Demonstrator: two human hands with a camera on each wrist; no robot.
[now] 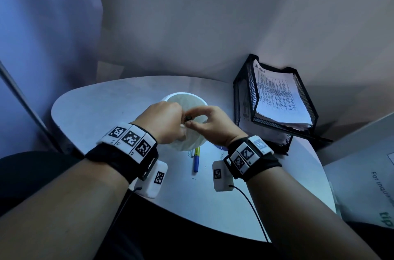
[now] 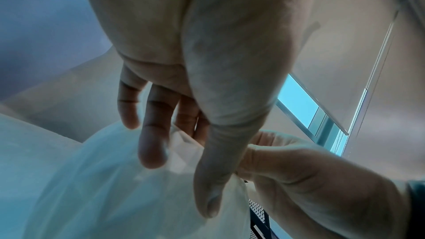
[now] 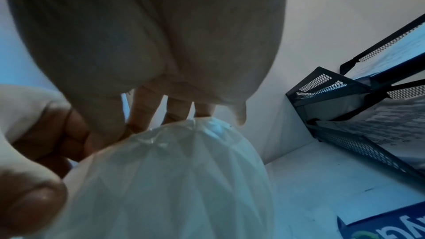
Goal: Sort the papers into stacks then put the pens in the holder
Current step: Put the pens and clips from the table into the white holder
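A white faceted pen holder [image 1: 187,101] stands mid-table. Both hands meet over its near rim. My right hand [image 1: 193,120] pinches the dark top of a pen [image 1: 188,118] between thumb and forefinger; the rest of that pen is hidden inside the holder. My left hand [image 1: 180,120] holds the holder's rim, thumb [image 2: 207,194] on the outer wall [image 2: 92,188] and fingers [image 2: 151,143] over the opening. In the right wrist view the fingers [image 3: 140,114] reach down behind the holder [image 3: 172,179]. A blue-and-yellow pen [image 1: 196,160] and a white pen [image 1: 193,154] lie on the table just in front of the holder.
A black mesh paper tray [image 1: 245,89] with stacked printed sheets [image 1: 279,97] stands at the back right against the wall. A paper clip [image 1: 189,153] lies by the pens. A printed white sheet [image 1: 362,178] sits off the table's right edge. The round table [image 1: 96,110] is white.
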